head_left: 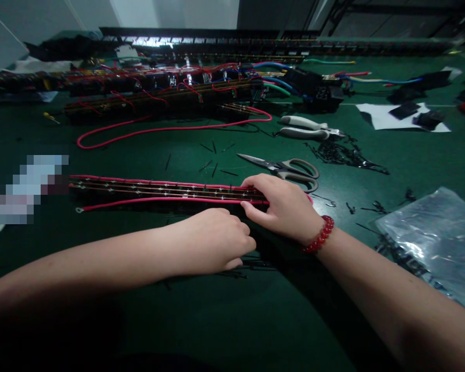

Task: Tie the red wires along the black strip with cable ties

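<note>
A long black strip assembly (pixel 158 190) with brass-coloured rods, small silvery joints and a red cable (pixel 158 199) along it lies across the middle of the table. At its right end my right hand (pixel 284 206) is closed round it, thumb on the near side and fingers over the far side. My left hand (pixel 220 240) is closed just in front of the strip, its fingers curled beside black cable ties (pixel 232 269). Whatever it may hold is hidden. The red cable's left end carries a ring terminal (pixel 79 210).
Scissors (pixel 282 168) and grey-handled pliers (pixel 310 128) lie beyond my right hand. Cut tie ends (pixel 344 155) are scattered nearby. A clear plastic bag (pixel 437 232) rests at right. More wired assemblies (pixel 158 90) run along the back, with a red cable loop (pixel 170 128) before them.
</note>
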Tool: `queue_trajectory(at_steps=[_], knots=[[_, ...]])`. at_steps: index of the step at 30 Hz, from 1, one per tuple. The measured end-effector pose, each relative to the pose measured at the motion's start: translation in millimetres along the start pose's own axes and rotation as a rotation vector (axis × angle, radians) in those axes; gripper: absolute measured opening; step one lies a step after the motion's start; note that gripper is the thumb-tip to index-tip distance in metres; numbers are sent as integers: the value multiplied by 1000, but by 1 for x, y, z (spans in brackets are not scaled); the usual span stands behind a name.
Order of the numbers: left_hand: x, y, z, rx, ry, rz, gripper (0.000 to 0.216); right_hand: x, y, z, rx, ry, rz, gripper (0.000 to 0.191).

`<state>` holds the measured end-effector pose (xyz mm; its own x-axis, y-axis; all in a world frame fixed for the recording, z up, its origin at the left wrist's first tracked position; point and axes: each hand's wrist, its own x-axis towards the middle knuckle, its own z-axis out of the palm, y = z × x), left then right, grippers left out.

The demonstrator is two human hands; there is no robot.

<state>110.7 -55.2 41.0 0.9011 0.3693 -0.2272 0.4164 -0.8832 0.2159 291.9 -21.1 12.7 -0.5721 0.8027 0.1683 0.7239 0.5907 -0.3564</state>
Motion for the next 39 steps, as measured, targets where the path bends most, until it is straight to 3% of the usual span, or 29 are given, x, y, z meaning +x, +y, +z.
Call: queue_trajectory(at_steps=[39], knots=[[-8,-9,13,80,58,-58,7,1,1,1,-7,3,4,29]])
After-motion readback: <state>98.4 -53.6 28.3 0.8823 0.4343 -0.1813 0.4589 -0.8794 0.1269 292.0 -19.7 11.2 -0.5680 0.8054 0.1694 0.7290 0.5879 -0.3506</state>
